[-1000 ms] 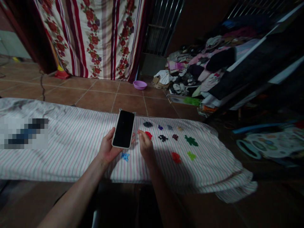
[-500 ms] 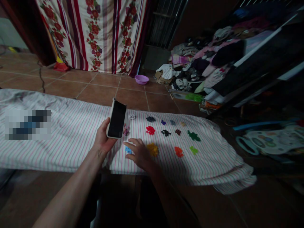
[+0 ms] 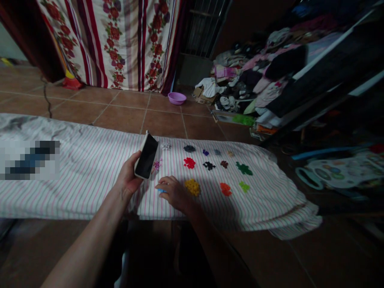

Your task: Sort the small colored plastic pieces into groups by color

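Note:
My left hand (image 3: pixel 130 176) is wrapped around a smartphone (image 3: pixel 147 156) in a pale case, its dark screen tilted up toward me. Low over the striped cloth, my right hand (image 3: pixel 172 192) has its fingers and thumb closed around small light-blue pieces (image 3: pixel 162 190), which the fingers mostly cover. Just right of that hand lies a yellow pile (image 3: pixel 192 187). Pink pieces (image 3: pixel 157 165) show beside the phone's lower edge, and whitish ones (image 3: pixel 166 147) are behind them. Farther right are red (image 3: pixel 189 163), black (image 3: pixel 209 165), orange (image 3: pixel 225 189) and dark green (image 3: pixel 244 168) piles.
The striped cloth (image 3: pixel 75 172) covers a long low surface, with a blurred-out patch at its left. Beyond it, a purple basin (image 3: pixel 177 98) stands on the tiled floor before a floral curtain (image 3: pixel 132 48). Clothes (image 3: pixel 255 76) are heaped at the back right.
My right hand's fingers have drawn together over the light-blue pieces, hiding more of them. The phone in my left hand has tilted and dropped slightly. The camera view has shifted a little.

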